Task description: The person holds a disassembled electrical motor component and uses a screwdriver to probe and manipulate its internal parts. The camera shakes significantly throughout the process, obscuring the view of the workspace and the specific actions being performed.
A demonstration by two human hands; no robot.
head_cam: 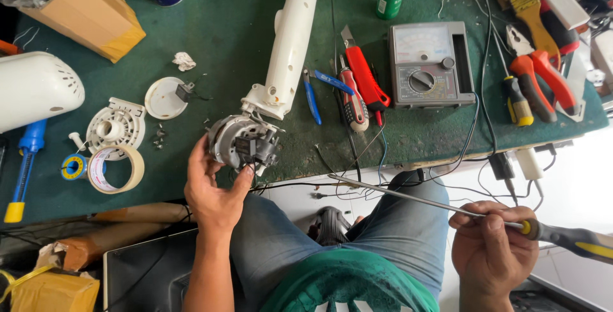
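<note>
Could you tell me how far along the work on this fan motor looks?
Done: white covers and small screws lie off on the green mat. In hand: the left hand grips the exposed motor, which sits at the white neck; the right hand holds a long screwdriver, tip away from it. Left: the motor remains bare.

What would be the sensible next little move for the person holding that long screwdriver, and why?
Probably swing the screwdriver tip over toward the motor. The right hand grips its handle well off to the side, the shaft pointing that way but short of it, while the left hand steadies the motor at the table edge.
</note>
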